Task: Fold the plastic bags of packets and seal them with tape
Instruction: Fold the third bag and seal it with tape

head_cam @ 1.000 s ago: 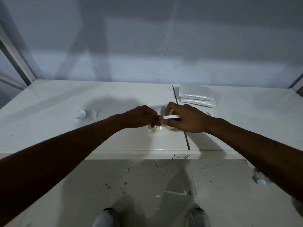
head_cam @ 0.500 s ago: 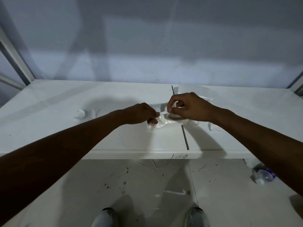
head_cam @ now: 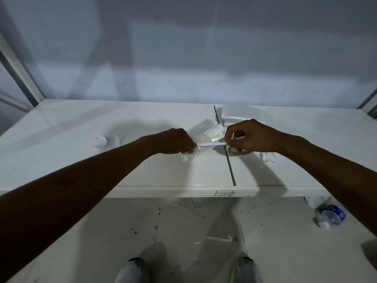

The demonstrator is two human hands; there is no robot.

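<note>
We record both hands at the centre of the frame, above a white bench (head_cam: 61, 152). The left hand (head_cam: 177, 140) has its fingers curled and pinches the left end of a strip of tape (head_cam: 210, 144). The right hand (head_cam: 252, 137) pinches the right end between thumb and forefinger, with its other fingers curled. The strip runs taut and roughly level between them. Under the right hand we see a tape roll (head_cam: 239, 153); we cannot tell whether it rests on the bench or hangs from the fingers. The plastic bag of packets (head_cam: 209, 134) lies on the bench just behind and beneath the strip, slanting from below the left hand toward the upper right. Further up, right of centre, a stack of bags (head_cam: 240, 113) lies beside a dark seam (head_cam: 230, 164) in the bench. A small white object (head_cam: 101, 140) sits left of centre. A bottle (head_cam: 330, 216) lies on the floor at lower right, and two shoes (head_cam: 132, 270) show at the bottom edge.
</note>
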